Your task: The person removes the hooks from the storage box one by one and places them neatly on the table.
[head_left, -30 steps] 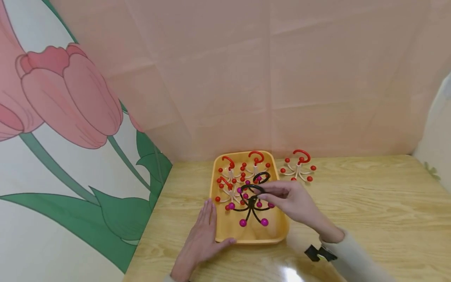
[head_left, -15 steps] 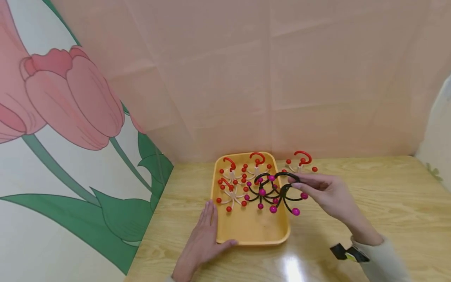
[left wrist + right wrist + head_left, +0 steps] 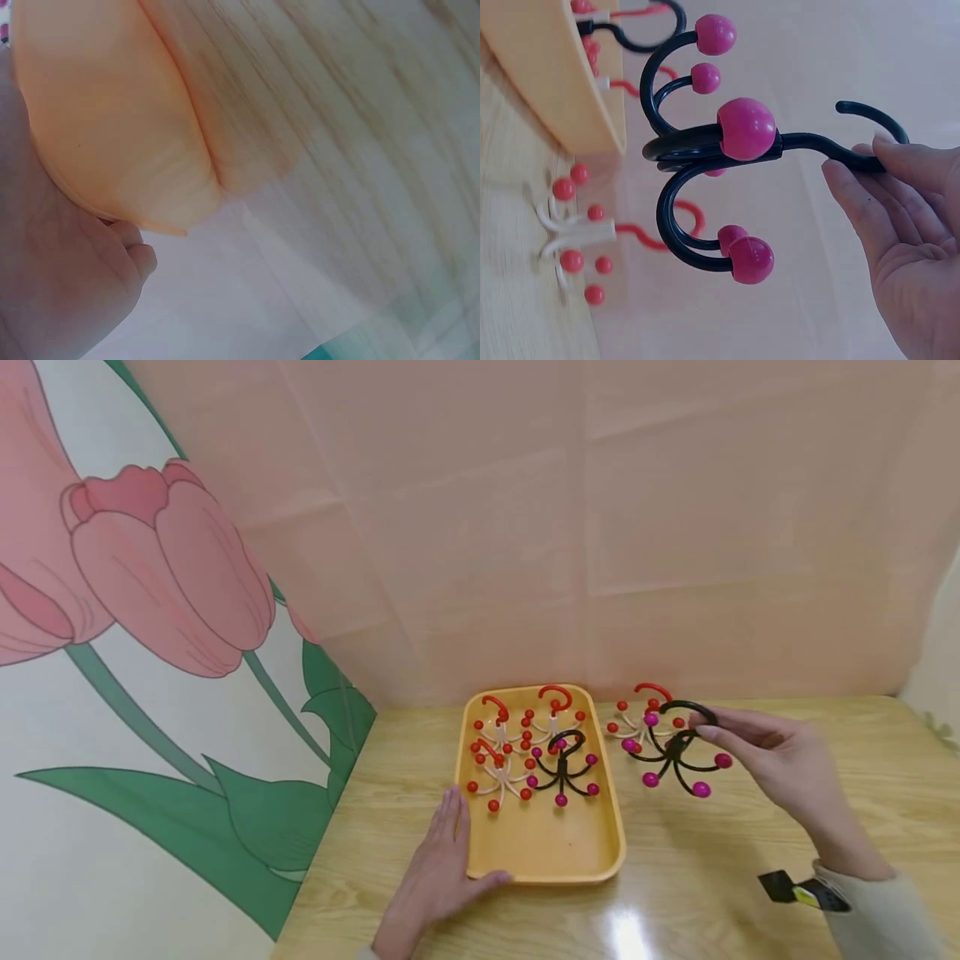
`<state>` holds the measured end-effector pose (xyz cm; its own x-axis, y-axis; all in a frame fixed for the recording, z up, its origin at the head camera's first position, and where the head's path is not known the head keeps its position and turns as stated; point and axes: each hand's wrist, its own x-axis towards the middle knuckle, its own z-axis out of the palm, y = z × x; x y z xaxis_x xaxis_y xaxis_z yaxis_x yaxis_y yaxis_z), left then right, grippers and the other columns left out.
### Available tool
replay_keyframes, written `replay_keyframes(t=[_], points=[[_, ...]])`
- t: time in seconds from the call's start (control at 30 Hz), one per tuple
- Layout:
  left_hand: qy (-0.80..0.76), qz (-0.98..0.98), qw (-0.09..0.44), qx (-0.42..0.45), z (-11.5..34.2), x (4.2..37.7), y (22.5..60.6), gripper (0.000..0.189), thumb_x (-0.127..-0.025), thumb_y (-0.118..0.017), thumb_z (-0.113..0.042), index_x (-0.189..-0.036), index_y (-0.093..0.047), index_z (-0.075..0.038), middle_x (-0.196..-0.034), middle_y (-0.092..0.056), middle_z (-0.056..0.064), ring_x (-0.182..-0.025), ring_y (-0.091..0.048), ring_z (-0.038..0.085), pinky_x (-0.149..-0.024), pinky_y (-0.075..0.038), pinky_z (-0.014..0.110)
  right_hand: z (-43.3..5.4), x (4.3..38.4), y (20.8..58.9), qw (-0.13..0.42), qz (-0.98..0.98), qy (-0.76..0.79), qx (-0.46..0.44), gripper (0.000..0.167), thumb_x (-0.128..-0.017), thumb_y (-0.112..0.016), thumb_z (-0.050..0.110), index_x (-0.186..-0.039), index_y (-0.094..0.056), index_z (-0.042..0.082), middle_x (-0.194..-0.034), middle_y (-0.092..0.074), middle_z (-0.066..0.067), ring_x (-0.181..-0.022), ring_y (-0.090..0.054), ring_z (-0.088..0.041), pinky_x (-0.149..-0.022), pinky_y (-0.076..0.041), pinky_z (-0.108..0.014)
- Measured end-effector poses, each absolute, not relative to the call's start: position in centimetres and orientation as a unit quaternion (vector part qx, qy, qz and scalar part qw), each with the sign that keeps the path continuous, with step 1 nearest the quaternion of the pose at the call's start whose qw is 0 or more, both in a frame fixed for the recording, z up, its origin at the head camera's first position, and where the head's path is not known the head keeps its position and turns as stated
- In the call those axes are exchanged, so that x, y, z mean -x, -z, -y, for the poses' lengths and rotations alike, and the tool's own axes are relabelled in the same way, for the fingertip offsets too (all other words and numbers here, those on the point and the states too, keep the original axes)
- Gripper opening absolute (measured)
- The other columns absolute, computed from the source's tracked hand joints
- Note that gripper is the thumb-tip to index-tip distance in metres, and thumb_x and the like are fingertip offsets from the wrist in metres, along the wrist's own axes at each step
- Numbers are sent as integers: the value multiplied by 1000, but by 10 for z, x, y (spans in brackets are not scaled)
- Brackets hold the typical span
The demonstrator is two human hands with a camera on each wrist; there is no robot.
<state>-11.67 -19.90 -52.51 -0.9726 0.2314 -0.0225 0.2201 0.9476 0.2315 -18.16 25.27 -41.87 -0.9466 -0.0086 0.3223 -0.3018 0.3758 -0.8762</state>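
My right hand (image 3: 795, 768) pinches the curved hook end of a black multi-arm hanger hook (image 3: 677, 745) with magenta balls on its arm tips. It is held up right of the tray; in the right wrist view, thumb and fingers grip the hook's stem (image 3: 855, 159). The yellow tray (image 3: 618, 827) holds another black hanger hook (image 3: 562, 768) with magenta balls and three white ones with red hooks and red balls. My left hand (image 3: 438, 868) lies with straight fingers along the tray's left side, its thumb at the front edge.
One more white hanger hook with a red hook (image 3: 654, 687) stands on the wooden table (image 3: 787, 835) right of the tray, partly behind the held one. A pink cloth backdrop (image 3: 480, 568) rises behind the table, and a tulip-printed panel (image 3: 165, 710) stands at the left.
My right hand has carried the black hanger hook from over the tray to the right, out past the tray's right edge. My left hand has stayed at the tray.
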Motion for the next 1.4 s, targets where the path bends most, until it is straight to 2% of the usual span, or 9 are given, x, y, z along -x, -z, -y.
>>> replay_keyframes(t=[0.03, 0.1, 0.17, 0.3, 0.57, 0.7, 0.83, 1.07, 1.4], points=[[-114, -986, 23, -115, 199, 117, 525, 131, -83, -48, -94, -169, -8, -4, -179, 3, 16, -167, -2, 33, -134, -21, 50, -257, 183, 419, 134, 817, -554, -88, 33, -99, -73, 12, -130, -72, 0, -106, -79, 26, -86, -72, 13, -62, -52, -7], [-114, -986, 24, -116, 199, 117, 525, 130, -83, -49, -93, -169, -9, -3, -179, 2, 17, -167, -2, 33, -134, -21, 50, -264, 186, 420, 141, 811, -561, -88, 34, -99, -73, 9, -131, -71, -3, -109, -80, 22, -99, -73, 11, -80, -58, -9], [-114, -986, 25, -115, 198, 117, 524, 130, -84, -49, -93, -169, -9, -3, -179, 2, 17, -167, -2, 33, -134, -21, 50, -271, 188, 420, 146, 806, -567, -83, 36, -99, -73, 9, -132, -70, -4, -110, -80, 20, -101, -73, 10, -81, -57, -8], [-115, -986, 27, -115, 198, 117, 524, 130, -84, -50, -92, -169, -9, -3, -179, 4, 16, -167, -1, 33, -134, -21, 50, -284, 194, 422, 150, 805, -571, -60, 40, -98, -76, 14, -134, -69, -3, -110, -80, 19, -101, -73, 12, -81, -55, -5], [-115, -986, 26, -115, 198, 117, 524, 129, -84, -49, -92, -169, -8, -3, -179, 4, 15, -167, 0, 32, -134, -21, 49, -307, 209, 435, 143, 822, -551, -7, 47, -98, -76, 29, -137, -69, 4, -104, -77, 29, -95, -67, 22, -74, -50, 0], [-114, -987, 27, -113, 198, 117, 524, 129, -85, -49, -92, -169, -7, -4, -179, 8, 14, -167, -1, 33, -134, -21, 50, -314, 220, 443, 146, 833, -534, 13, 50, -97, -76, 35, -137, -70, 7, -99, -73, 38, -92, -63, 27, -65, -45, -5], [-116, -986, 31, -113, 198, 117, 524, 129, -85, -49, -91, -169, -6, -5, -178, 9, 13, -167, 1, 32, -134, -21, 49, -318, 230, 452, 158, 826, -540, 24, 50, -96, -77, 34, -136, -70, 4, -94, -72, 40, -87, -64, 25, -59, -44, -10], [-106, -987, 29, -117, 199, 117, 524, 128, -85, -49, -92, -169, -7, -4, -179, 4, 17, -167, 1, 32, -134, -21, 50, -325, 248, 468, 157, 808, -567, 42, 50, -94, -80, 30, -136, -70, 3, -91, -72, 39, -83, -68, 21, -65, -52, -5], [-104, -988, 32, -112, 198, 118, 525, 129, -85, -48, -92, -169, -7, -4, -179, 4, 16, -167, -1, 34, -134, -22, 51, -329, 268, 483, 143, 802, -578, 46, 54, -95, -78, 32, -140, -67, 3, -91, -71, 40, -84, -68, 21, -68, -52, -2]])
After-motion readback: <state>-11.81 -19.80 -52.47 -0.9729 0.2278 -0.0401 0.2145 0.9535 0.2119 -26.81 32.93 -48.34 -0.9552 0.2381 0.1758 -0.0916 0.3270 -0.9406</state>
